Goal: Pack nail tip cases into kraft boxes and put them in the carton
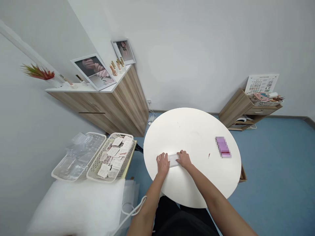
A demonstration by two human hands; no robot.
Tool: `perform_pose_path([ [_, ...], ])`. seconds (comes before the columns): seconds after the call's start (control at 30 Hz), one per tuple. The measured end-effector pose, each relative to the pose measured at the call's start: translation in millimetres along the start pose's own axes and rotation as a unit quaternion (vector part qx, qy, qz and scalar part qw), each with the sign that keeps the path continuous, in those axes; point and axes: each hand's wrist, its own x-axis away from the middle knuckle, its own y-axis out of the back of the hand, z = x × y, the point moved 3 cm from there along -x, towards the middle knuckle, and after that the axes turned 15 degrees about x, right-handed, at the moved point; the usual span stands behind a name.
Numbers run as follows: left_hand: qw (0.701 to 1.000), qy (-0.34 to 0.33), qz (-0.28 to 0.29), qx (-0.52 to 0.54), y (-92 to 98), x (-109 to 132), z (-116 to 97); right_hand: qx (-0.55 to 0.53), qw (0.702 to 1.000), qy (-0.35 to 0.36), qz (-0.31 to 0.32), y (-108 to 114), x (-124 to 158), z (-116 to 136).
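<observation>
A flat, whitish, see-through rectangular packet lies on the round white table, near the edge closest to me. My left hand grips its left end, with the thumb along the side and the fingers curled over. At the opposite end, my right hand pinches the packet between thumb and fingers. Whatever the packet contains is too small to make out. A blurred-out purple rectangular item rests farther right on the tabletop, apart from both hands.
Left of the table stand a basket of small printed cards and a basket of clear plastic packaging. White sheeting and a white cable are near my left arm. A wooden cabinet and shelf unit stand behind.
</observation>
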Motion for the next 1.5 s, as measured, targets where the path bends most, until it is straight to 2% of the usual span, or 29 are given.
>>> perform_pose_path([
  [0.1, 0.992, -0.124, 0.027, -0.006, -9.6, 15.9, -11.6, -0.007, 0.999, -0.027, -0.042, -3.3, 5.9, -4.4],
  [0.17, 0.986, -0.159, 0.053, 0.002, -18.5, 30.2, -16.6, -0.028, 0.995, -0.073, -0.058, -8.5, 12.5, -11.9],
  [0.3, 0.989, -0.136, 0.054, 0.008, -31.0, 52.2, -21.2, -0.09, 0.973, -0.207, -0.05, -25.9, 30.8, -32.6],
  [0.37, 0.991, -0.128, 0.046, 0.005, -34.1, 56.8, -23.9, -0.117, 0.96, -0.253, -0.041, -34.2, 38.6, -39.1],
  [0.5, 0.992, -0.115, 0.044, -0.005, -38.6, 56.6, -27.6, -0.192, 0.935, -0.297, 0.0, -45.6, 42.6, -39.7],
  [0.63, 0.992, -0.111, 0.061, 0.0, -41.9, 54.5, -28.0, -0.24, 0.915, -0.321, 0.047, -46.0, 36.2, -33.5],
  [0.73, 0.992, -0.103, 0.069, 0.011, -41.4, 54.0, -28.1, -0.255, 0.924, -0.286, -0.006, -36.9, 32.3, -23.5],
  [0.83, 0.991, -0.095, 0.082, 0.036, -38.1, 53.1, -27.8, -0.302, 0.93, -0.19, -0.09, -28.3, 34.6, -3.6],
  [0.9, 0.989, -0.087, 0.105, 0.059, -35.3, 51.9, -25.2, -0.329, 0.928, -0.134, -0.111, -27.8, 39.9, 11.5],
  [1.0, 0.98, -0.077, 0.15, 0.104, -30.5, 49.4, -17.1, -0.318, 0.936, -0.088, -0.12, -32.6, 49.9, 28.4],
  [1.1, 0.969, -0.082, 0.18, 0.149, -26.2, 46.8, -7.5, -0.246, 0.961, -0.04, -0.122, -35.2, 57.2, 37.3],
  [1.23, 0.959, -0.085, 0.195, 0.189, -24.4, 44.7, 0.0, -0.109, 0.991, 0.022, -0.069, -25.4, 57.6, 38.8],
  [1.3, 0.959, -0.078, 0.172, 0.21, -23.8, 45.8, 1.8, -0.051, 0.997, 0.044, -0.037, -16.2, 54.9, 36.1],
  [1.37, 0.968, -0.048, 0.098, 0.225, -21.3, 48.3, 6.1, -0.004, 0.997, 0.07, -0.019, -8.4, 52.0, 33.6],
  [1.43, 0.974, 0.025, -0.01, 0.226, -17.9, 52.3, 15.2, 0.032, 0.995, 0.095, -0.016, -4.9, 49.5, 32.8],
  [1.5, 0.964, 0.123, -0.092, 0.219, -17.3, 56.4, 26.6, 0.057, 0.992, 0.111, -0.021, -6.6, 47.6, 34.2],
])
